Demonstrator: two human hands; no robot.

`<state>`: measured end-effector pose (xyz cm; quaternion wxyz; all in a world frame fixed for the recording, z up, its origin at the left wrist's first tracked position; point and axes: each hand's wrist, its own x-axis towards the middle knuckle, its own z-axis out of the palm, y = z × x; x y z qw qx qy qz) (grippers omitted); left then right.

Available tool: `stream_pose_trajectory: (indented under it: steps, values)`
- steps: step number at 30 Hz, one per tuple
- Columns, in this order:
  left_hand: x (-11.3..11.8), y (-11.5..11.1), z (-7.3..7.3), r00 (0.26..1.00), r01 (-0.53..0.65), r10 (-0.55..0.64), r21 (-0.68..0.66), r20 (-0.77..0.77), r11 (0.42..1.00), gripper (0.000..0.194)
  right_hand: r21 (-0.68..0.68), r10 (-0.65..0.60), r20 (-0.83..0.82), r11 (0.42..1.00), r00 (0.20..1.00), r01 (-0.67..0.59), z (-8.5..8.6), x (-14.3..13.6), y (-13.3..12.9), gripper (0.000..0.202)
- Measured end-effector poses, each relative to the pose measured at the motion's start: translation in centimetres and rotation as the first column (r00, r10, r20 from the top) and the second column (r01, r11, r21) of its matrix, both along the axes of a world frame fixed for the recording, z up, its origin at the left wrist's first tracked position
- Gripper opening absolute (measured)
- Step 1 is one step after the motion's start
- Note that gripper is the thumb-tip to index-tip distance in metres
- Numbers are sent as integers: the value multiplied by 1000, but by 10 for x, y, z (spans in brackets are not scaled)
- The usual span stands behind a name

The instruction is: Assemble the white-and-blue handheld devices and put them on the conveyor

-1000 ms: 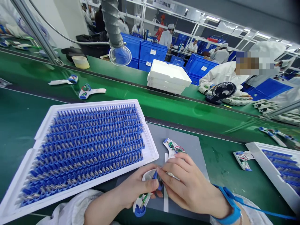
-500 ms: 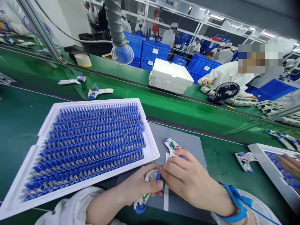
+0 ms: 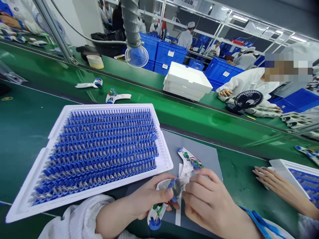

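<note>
My left hand grips a white plastic handle shell with green wiring inside and a blue end. A small blue motor part sits at the shell's upper end under my left thumb. My right hand closes in beside it, fingertips touching the shell and blue part; a blue wrist strap is on that arm. Just beyond my right fingers a second white shell with a circuit board lies on the grey mat.
A white tray filled with rows of several blue parts lies at the left. Another person's hand rests by a second tray at the right. Two finished handles ride the green conveyor; foam boxes and a small fan stand behind.
The blue part now stands exposed on the shell under my left thumb. My right hand has drawn slightly back and right. Another person's hand has reached in at the right, covering the loose shell there.
</note>
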<state>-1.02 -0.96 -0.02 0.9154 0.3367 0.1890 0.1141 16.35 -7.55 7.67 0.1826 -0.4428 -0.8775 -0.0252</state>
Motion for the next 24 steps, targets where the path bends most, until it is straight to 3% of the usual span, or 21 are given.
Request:
stream_pose_trajectory:
  steps: [2, 4, 7, 9, 11, 16, 18, 22, 24]
  values:
    - [-3, 0, -1, 996, -79, 66, 241, 61, 967, 70, -121, -80, -271, 992, 959, 49, -8, 3, -8, 14]
    - [-5, -1, -4, 984, -179, 148, 485, 102, 856, 66, -351, -235, -567, 936, 790, 27, -20, 3, -13, 11]
    - [-6, -4, -9, 969, -228, 231, 685, 90, 692, 69, -646, -518, -730, 736, 446, -203, -38, -1, -16, 26]
    - [-4, -5, -13, 963, -227, 260, 749, 75, 623, 73, -717, -631, -697, 626, 340, -308, -48, -4, -13, 33]
    - [-3, -6, -17, 949, -243, 306, 785, 72, 569, 75, -752, -692, -657, 571, 298, -330, -53, -6, -9, 32]
    - [1, -6, -23, 878, -382, 440, 832, 191, 402, 80, -757, -731, -631, 508, 259, -412, -54, -9, -2, 35]
    - [3, -5, -23, 876, -402, 416, 844, 243, 355, 77, -744, -714, -644, 500, 274, -444, -53, -13, -1, 36]
    - [6, -5, -18, 902, -371, 350, 870, 254, 324, 58, -760, -712, -629, 477, 312, -442, -56, -17, 0, 34]
    - [8, -4, -17, 893, -385, 347, 886, 286, 259, 50, -774, -713, -614, 459, 339, -437, -64, -15, 1, 33]
